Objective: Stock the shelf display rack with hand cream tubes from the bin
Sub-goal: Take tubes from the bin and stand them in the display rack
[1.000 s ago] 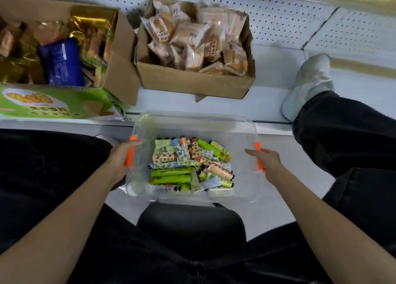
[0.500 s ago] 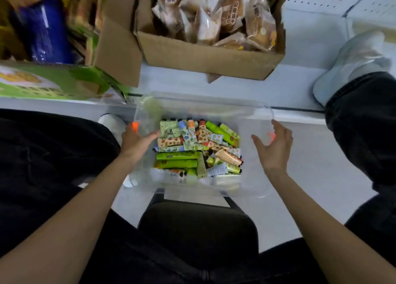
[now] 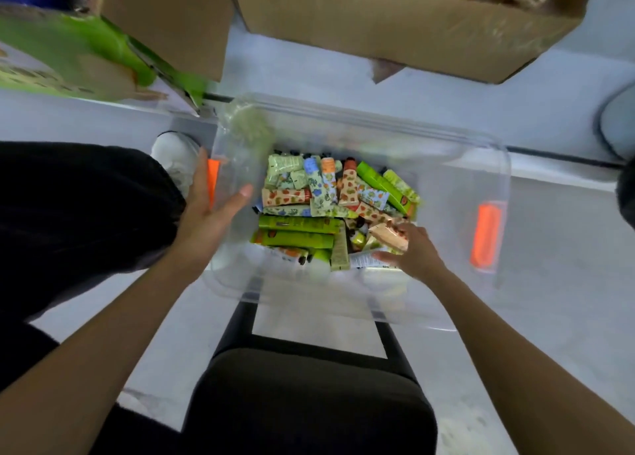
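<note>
A clear plastic bin (image 3: 378, 124) with orange side handles (image 3: 486, 236) stands on the floor between my legs. Several hand cream tubes (image 3: 309, 207), green, floral and spotted, lie heaped in it. My left hand (image 3: 206, 214) straddles the bin's left rim beside the other orange handle, fingers straight outside and thumb over the wall. My right hand (image 3: 417, 252) reaches down into the bin at the right of the heap. Its fingers curl over a peach-coloured tube (image 3: 386, 236), thumb below. No display rack is in view.
A cardboard box (image 3: 412, 25) of wrapped snacks and a green carton (image 3: 68, 59) sit on the low white shelf beyond the bin. A black stool seat (image 3: 309, 403) is below me, and a white shoe (image 3: 175, 155) is left of the bin.
Both hands let go of the orange handles. My right hand moved from the bin's right side down into the heap of tubes. The view tilted downward and closer.
</note>
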`<act>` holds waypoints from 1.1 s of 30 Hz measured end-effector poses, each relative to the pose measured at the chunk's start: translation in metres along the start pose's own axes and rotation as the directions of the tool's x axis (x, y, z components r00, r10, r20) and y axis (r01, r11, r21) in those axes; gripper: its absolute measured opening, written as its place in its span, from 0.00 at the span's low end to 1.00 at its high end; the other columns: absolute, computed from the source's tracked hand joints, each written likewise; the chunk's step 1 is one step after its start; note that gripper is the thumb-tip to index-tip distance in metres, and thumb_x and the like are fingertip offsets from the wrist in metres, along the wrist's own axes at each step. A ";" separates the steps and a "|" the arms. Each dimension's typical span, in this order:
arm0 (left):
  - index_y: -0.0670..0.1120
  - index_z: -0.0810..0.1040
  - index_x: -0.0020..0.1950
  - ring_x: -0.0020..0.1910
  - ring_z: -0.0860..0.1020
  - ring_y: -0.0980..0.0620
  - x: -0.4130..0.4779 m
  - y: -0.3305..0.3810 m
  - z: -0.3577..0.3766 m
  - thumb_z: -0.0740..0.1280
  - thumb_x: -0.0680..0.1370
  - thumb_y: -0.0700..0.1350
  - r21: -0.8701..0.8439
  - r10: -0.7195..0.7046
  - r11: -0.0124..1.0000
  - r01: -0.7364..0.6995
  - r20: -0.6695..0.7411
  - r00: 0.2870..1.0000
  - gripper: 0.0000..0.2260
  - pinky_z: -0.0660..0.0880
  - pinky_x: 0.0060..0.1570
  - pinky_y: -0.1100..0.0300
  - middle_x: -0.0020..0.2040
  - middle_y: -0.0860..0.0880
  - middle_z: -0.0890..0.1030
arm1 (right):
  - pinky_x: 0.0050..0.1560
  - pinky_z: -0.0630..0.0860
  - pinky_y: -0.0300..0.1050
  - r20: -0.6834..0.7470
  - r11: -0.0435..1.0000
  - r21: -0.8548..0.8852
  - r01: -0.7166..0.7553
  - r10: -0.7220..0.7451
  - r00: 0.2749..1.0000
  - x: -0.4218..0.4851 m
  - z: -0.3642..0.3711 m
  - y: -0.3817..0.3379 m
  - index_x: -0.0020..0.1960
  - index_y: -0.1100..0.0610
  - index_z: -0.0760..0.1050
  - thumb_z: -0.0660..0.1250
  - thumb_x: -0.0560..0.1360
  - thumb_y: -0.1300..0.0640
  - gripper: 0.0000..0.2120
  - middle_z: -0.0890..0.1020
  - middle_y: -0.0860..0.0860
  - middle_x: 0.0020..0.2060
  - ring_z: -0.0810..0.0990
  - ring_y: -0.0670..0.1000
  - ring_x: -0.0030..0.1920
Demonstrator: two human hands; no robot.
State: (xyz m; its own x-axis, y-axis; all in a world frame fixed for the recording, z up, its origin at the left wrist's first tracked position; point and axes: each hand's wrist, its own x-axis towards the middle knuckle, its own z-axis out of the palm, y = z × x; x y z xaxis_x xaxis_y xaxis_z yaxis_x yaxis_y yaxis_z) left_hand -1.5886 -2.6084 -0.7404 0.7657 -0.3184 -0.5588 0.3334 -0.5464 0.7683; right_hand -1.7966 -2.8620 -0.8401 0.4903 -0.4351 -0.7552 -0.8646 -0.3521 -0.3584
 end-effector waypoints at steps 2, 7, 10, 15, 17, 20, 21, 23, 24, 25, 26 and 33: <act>0.60 0.52 0.76 0.74 0.61 0.45 -0.001 0.003 0.002 0.68 0.70 0.63 -0.050 0.000 0.999 0.000 0.000 1.000 0.39 0.60 0.70 0.40 0.75 0.50 0.62 | 0.60 0.66 0.48 0.000 0.995 -0.095 0.008 -0.008 1.000 0.007 0.002 0.000 0.67 0.57 0.68 0.76 0.62 0.40 0.40 0.71 0.57 0.63 0.69 0.58 0.63; 0.60 0.46 0.76 0.74 0.58 0.59 -0.004 0.009 0.006 0.65 0.69 0.58 -0.081 -0.010 0.997 0.010 -0.005 1.000 0.41 0.60 0.70 0.56 0.76 0.60 0.57 | 0.59 0.70 0.51 0.065 0.965 -0.261 -0.001 0.018 0.998 0.020 0.008 -0.012 0.64 0.57 0.69 0.75 0.60 0.34 0.41 0.73 0.56 0.62 0.72 0.59 0.61; 0.58 0.47 0.77 0.73 0.58 0.60 -0.002 0.005 0.007 0.66 0.74 0.54 -0.097 -0.002 0.995 -0.001 -0.034 0.999 0.38 0.60 0.69 0.59 0.76 0.59 0.57 | 0.61 0.72 0.53 0.109 0.964 -0.266 0.008 0.021 0.994 0.023 0.009 -0.012 0.68 0.54 0.66 0.75 0.59 0.34 0.45 0.72 0.56 0.64 0.73 0.59 0.62; 0.62 0.52 0.75 0.73 0.62 0.54 0.002 0.000 0.002 0.68 0.70 0.62 -0.034 0.007 0.999 -0.008 -0.040 0.999 0.38 0.61 0.71 0.45 0.75 0.56 0.62 | 0.67 0.66 0.58 0.218 0.944 -0.330 0.010 0.066 0.974 0.020 0.009 -0.007 0.73 0.51 0.58 0.73 0.55 0.28 0.55 0.68 0.53 0.70 0.67 0.61 0.69; 0.61 0.53 0.75 0.73 0.62 0.54 0.002 0.000 0.000 0.67 0.68 0.63 -0.029 0.007 1.000 -0.008 -0.027 1.000 0.39 0.61 0.71 0.45 0.75 0.55 0.63 | 0.67 0.65 0.58 0.250 0.942 -0.335 0.024 0.064 0.966 0.021 0.006 -0.008 0.74 0.49 0.57 0.70 0.50 0.23 0.60 0.67 0.51 0.71 0.65 0.60 0.70; 0.57 0.54 0.75 0.73 0.62 0.51 0.002 0.000 0.000 0.67 0.67 0.63 -0.029 0.016 0.999 -0.017 -0.022 1.000 0.41 0.61 0.71 0.45 0.75 0.51 0.62 | 0.67 0.68 0.54 0.333 0.963 -0.260 0.069 0.022 0.943 0.027 0.006 -0.005 0.73 0.50 0.60 0.69 0.45 0.22 0.63 0.69 0.49 0.70 0.68 0.55 0.69; 0.55 0.55 0.75 0.73 0.62 0.50 0.002 0.000 0.001 0.67 0.68 0.63 -0.021 0.021 1.000 -0.022 -0.024 0.999 0.40 0.61 0.71 0.45 0.75 0.50 0.62 | 0.68 0.67 0.52 0.360 0.970 -0.233 0.074 0.015 0.933 0.026 0.004 -0.007 0.73 0.52 0.60 0.73 0.48 0.26 0.60 0.69 0.50 0.70 0.68 0.55 0.69; 0.50 0.56 0.75 0.73 0.62 0.49 0.002 0.000 0.001 0.67 0.69 0.60 -0.013 0.031 0.999 -0.031 -0.028 0.999 0.39 0.61 0.71 0.45 0.74 0.48 0.63 | 0.68 0.66 0.50 0.396 0.968 -0.234 0.089 0.012 0.918 0.024 0.001 -0.013 0.74 0.54 0.58 0.78 0.53 0.35 0.56 0.68 0.51 0.71 0.67 0.56 0.69; 0.50 0.56 0.75 0.73 0.63 0.49 0.002 0.000 0.001 0.67 0.70 0.59 -0.014 0.032 0.999 -0.032 -0.028 0.999 0.38 0.61 0.71 0.46 0.74 0.48 0.63 | 0.69 0.65 0.51 0.411 0.962 -0.259 0.086 0.029 0.911 0.024 -0.001 -0.015 0.74 0.55 0.57 0.79 0.56 0.39 0.55 0.69 0.52 0.70 0.68 0.56 0.69; 0.50 0.56 0.75 0.73 0.63 0.50 0.002 0.000 0.001 0.67 0.70 0.58 -0.013 0.032 0.999 -0.032 -0.028 0.999 0.37 0.61 0.71 0.46 0.74 0.48 0.63 | 0.68 0.65 0.51 0.422 0.956 -0.285 0.072 0.058 0.905 0.025 -0.003 -0.016 0.74 0.56 0.58 0.80 0.58 0.41 0.53 0.72 0.53 0.67 0.71 0.56 0.66; 0.49 0.56 0.75 0.72 0.63 0.49 0.002 -0.001 0.001 0.68 0.72 0.57 -0.012 0.033 0.999 -0.033 -0.031 0.999 0.36 0.62 0.71 0.45 0.74 0.48 0.64 | 0.67 0.67 0.51 0.432 0.950 -0.306 0.055 0.088 0.898 0.026 -0.004 -0.017 0.71 0.58 0.61 0.79 0.59 0.42 0.49 0.78 0.53 0.59 0.76 0.55 0.58; 0.48 0.56 0.75 0.72 0.64 0.50 0.003 -0.001 0.001 0.66 0.77 0.50 0.017 0.032 0.999 -0.031 -0.057 0.998 0.30 0.63 0.70 0.45 0.74 0.48 0.64 | 0.59 0.70 0.45 0.449 0.974 -0.216 0.065 0.039 0.893 0.021 -0.009 -0.017 0.63 0.55 0.70 0.80 0.61 0.47 0.35 0.77 0.49 0.52 0.75 0.53 0.55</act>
State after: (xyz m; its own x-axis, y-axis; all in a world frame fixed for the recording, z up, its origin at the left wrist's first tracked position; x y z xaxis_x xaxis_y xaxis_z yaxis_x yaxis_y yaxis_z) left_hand -1.5877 -2.6097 -0.7430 0.8060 -0.2908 -0.5155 0.3004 -0.5495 0.7796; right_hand -1.7703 -2.8730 -0.8447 0.3541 -0.0302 -0.9347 -0.7867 -0.5501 -0.2803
